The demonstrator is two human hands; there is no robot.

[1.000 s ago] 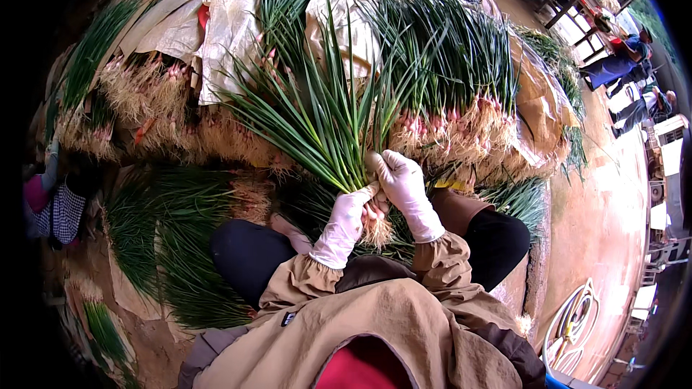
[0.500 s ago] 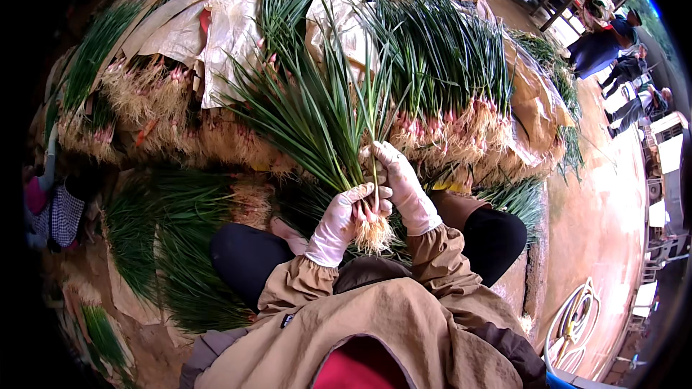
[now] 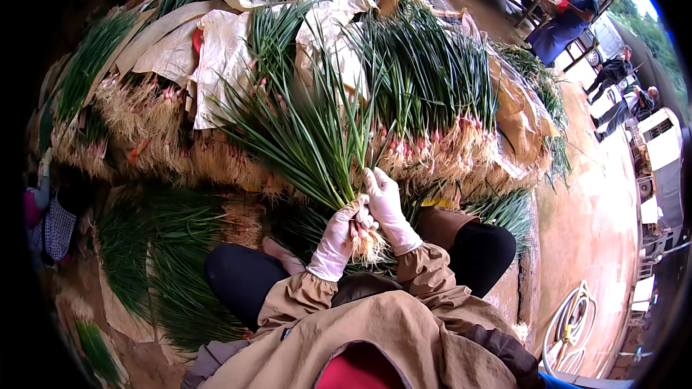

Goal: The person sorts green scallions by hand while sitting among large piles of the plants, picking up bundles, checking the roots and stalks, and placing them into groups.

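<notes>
While the gloved left hand point(image 3: 337, 239) grips a spring onion bunch point(image 3: 324, 166) before the lap, right hand point(image 3: 387, 207) curled at its stems, exact hold can't tell, leaves overlapping pale sacking point(image 3: 223, 54), root-fringed heap point(image 3: 432, 86) close beyond, laid onions point(image 3: 184, 245) beside left knee point(image 3: 244, 281), coiled hose point(image 3: 568, 333) well right.

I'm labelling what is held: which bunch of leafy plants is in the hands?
The fanned bunch at centre, held between the left hand and right hand; the other bunches lie in piles.
</notes>
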